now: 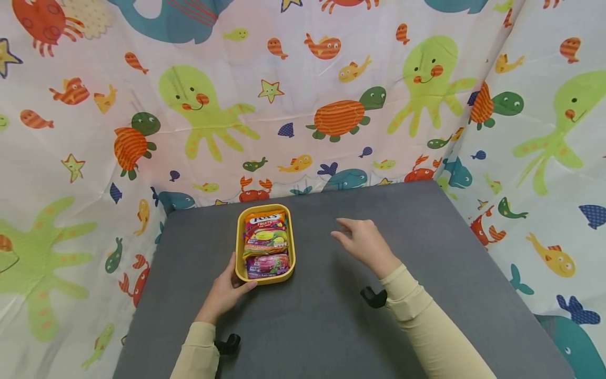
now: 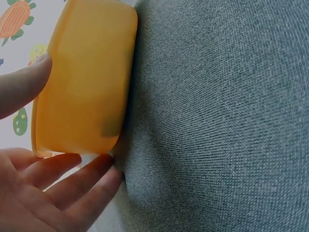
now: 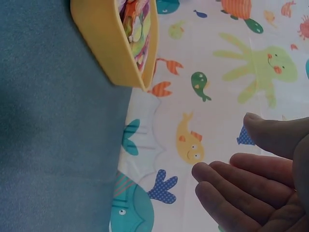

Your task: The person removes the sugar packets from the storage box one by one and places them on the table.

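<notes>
The right sleeve (image 1: 433,326) lies nearest, near-right of the yellow tray (image 1: 274,280). The left hand (image 1: 221,296) grips the tray's near-left corner between thumb and fingers; the right hand (image 1: 366,245), empty with fingers loosely extended, hovers right of the tray. Candy packets (image 1: 266,242) lie inside the tray. A one-corner pull could swivel it. Packet undersides are hidden; small print is illegible.

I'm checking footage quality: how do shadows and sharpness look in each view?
Head: soft shadow on the grey tablecloth near the right sleeve, small print on the fruit candy packets unreadable; left wrist: crisp tablecloth weave, dark shadow beside the yellow tray; right wrist: right hand dark against the pale printed curtain.
</notes>
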A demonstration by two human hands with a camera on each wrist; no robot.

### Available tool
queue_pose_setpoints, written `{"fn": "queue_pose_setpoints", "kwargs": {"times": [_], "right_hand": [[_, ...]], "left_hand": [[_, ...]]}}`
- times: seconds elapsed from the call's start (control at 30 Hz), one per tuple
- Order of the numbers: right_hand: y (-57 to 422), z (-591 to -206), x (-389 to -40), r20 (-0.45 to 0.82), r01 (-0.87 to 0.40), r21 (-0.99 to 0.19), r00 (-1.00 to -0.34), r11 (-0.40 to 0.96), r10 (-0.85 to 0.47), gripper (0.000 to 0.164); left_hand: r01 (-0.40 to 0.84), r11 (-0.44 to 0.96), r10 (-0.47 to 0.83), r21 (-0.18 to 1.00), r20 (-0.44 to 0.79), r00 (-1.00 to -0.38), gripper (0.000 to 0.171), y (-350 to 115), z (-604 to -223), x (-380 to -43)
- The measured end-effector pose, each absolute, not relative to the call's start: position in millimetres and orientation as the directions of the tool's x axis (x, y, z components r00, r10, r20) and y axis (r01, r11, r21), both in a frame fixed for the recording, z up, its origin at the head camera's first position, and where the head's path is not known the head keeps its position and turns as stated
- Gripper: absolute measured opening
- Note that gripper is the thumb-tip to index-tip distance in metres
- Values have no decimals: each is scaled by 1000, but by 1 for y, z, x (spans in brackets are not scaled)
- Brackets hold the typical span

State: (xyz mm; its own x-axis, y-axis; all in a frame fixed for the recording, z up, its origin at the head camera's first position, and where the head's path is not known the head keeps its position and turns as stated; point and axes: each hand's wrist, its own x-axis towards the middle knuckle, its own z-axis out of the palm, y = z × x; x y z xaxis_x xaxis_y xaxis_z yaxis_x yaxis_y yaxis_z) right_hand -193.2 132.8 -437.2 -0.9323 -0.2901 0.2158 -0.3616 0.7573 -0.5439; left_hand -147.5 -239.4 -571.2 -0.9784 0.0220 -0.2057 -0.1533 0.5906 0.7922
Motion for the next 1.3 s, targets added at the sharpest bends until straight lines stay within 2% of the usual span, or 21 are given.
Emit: {"fn": "queue_pose_setpoints", "kwargs": {"times": [0.77,1.0,1.3], "right_hand": [[104,-435,-201,191,-359,-550,-933,754,-305,47],[91,-434,-210,188,-335,-588,-942,736,-279,47],[71,-442,-214,126,-285,-633,-955,720,-268,46]], "left_hand": [[-154,535,22,830,-196,-980,103,-233,-570,-149],[-147,506,17,850,-180,-984,102,-233,-568,-152],[-162,493,21,855,-198,-980,103,-234,-571,-149]]}}
